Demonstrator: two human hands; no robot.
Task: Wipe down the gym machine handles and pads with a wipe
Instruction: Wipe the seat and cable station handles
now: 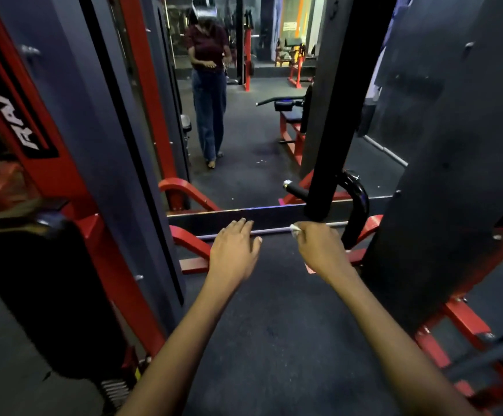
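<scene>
Both my arms reach forward over the dark rubber floor between two machine frames. My right hand [320, 246] grips a small crumpled white wipe [295, 230], of which only a corner shows past my fingers. It hovers just left of a curved black handle [356, 205] with a chrome-tipped grip [296, 187] low on the black upright post. My left hand [235, 249] is held out flat with relaxed fingers and holds nothing. A black pad [43, 295] sits on the red machine at my lower left.
A red and grey machine frame [73, 145] stands on my left, a dark grey one with red feet [454, 175] on my right. A wall mirror [244, 130] ahead reflects a standing person and more red equipment. Its base rail [244, 217] runs across the floor.
</scene>
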